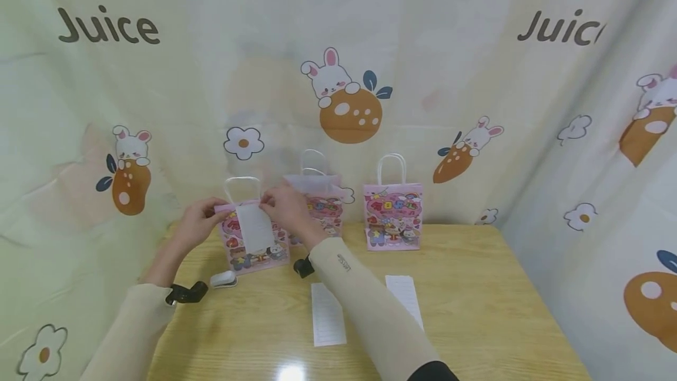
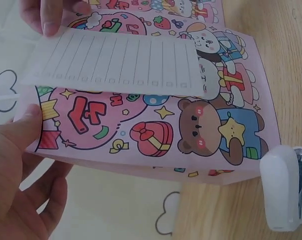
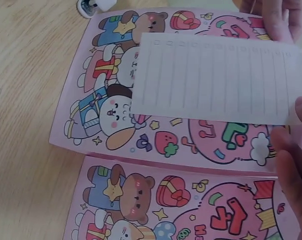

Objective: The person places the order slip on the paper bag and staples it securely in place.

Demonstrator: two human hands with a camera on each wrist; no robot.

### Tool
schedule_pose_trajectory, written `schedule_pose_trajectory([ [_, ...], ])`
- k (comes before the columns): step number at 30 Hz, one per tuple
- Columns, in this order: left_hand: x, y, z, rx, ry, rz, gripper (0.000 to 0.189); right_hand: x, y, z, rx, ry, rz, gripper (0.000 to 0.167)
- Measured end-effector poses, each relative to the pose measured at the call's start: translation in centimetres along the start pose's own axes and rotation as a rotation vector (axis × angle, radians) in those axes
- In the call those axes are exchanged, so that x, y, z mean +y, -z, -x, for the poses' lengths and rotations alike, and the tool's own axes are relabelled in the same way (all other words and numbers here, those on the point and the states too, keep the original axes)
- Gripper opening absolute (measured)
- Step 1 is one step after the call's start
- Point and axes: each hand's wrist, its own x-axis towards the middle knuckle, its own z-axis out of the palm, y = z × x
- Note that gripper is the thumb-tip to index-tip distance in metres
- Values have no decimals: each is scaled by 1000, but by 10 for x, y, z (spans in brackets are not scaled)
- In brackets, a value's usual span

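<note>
Your left grip (image 1: 200,223) pinches bag (image 2: 151,132) top | right grip (image 1: 288,207) pinches list (image 1: 255,228) over bag front | stapler (image 1: 224,278) beside bag

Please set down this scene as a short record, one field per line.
Left hand: grips the leftmost bag near its top edge
Right hand: holds a lined sheet against that bag's front
Middle bag: partly hidden behind the right hand
Rightmost bag: upright, untouched
Stapler: white, on the wooden table near the leftmost bag
Loose paper: one strip, another partly behind the sleeve
</note>
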Motion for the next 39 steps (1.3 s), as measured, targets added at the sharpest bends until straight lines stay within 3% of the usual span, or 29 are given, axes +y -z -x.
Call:
schedule_pose_trajectory([
  [10, 16, -11, -2, 35, 18, 19, 33, 6, -11, 0, 91, -31, 17, 15],
  [17, 16, -19, -1, 98, 10, 18, 20, 9, -18, 6, 167, 25, -32, 16],
  [24, 19, -16, -3, 103, -6, 42, 18, 12, -12, 3, 99, 26, -106, 17],
  [32, 14, -9, 10, 122, 47, 62, 34, 11, -17, -3, 56, 64, -165, 15],
  [36, 4, -2, 27, 168, 62, 112, 45, 13, -16, -2, 53, 34, -196, 13],
  [39, -4, 3, 46, 154, 81, 129, 44, 15, -15, -1, 63, 36, -196, 13],
])
